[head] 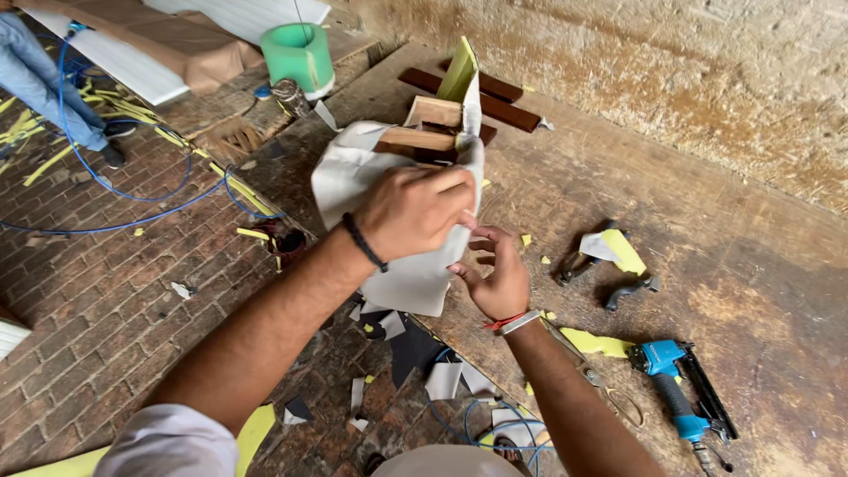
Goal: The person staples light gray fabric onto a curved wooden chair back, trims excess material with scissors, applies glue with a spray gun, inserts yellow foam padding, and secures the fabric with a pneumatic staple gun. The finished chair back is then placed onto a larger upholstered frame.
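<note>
2 hands are working at the bench: 1 left hand (413,210) and 1 right hand (496,278). Between them 1 pale fabric sheet (402,274) is hanging over 1 wooden frame (433,124). Beyond the left hand 2 dark wood strips (495,97) and 1 green roll (299,55) are lying. Right of the right hand 1 blue nail gun (676,389) and 2 dark hand tools (609,278) are resting.
</note>
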Motion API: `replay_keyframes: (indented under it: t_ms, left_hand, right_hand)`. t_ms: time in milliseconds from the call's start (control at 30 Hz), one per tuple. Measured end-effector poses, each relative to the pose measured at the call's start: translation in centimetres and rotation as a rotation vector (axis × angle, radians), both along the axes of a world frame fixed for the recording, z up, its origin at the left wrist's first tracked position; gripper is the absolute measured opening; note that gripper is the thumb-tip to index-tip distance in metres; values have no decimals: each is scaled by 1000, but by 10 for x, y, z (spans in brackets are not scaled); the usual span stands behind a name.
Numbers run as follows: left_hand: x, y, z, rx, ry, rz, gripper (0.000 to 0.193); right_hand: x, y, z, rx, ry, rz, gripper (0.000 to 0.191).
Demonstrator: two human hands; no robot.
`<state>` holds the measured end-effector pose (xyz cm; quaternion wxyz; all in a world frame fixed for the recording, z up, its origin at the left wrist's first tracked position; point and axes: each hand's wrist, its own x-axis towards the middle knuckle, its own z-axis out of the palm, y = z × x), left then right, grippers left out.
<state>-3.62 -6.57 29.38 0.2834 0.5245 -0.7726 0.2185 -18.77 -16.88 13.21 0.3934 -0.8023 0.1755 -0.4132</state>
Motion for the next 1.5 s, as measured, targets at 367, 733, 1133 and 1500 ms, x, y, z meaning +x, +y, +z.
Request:
replay_keyframes:
  t_ms: [367,733,1133,1500]
  left_hand:
    - [32,-22,-22,139,179,-22,23]
    - [49,-23,-14,-19,-59,-50,8]
    - [58,-54,-18,-72,57,-163,8]
    - [66,-76,-24,111,456,-96,3]
  right_hand:
    - [40,-65,16,-363,-366,186,71]
    - [46,-56,32,-435,-318,202,50]
    - [60,-52,21,-251,-425,138,30]
    - [69,-39,21,-1,-497,50,16]
